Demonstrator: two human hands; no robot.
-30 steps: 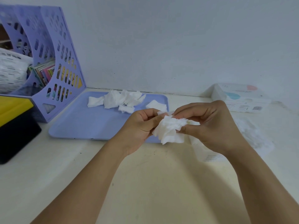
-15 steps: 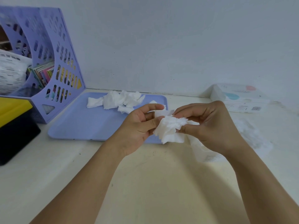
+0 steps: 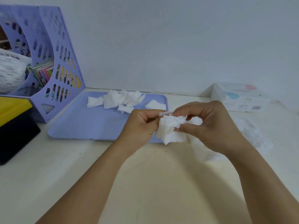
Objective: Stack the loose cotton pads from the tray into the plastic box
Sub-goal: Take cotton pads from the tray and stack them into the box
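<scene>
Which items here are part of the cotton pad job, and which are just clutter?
Job: bunch of cotton pads held by left hand and right hand; loose cotton pads; blue tray; clear plastic box.

Clutter: purple file holder; tissue pack; yellow-and-black object.

Fluffy cotton pads [image 3: 171, 128], smooth plastic tray [image 3: 84, 126]
</scene>
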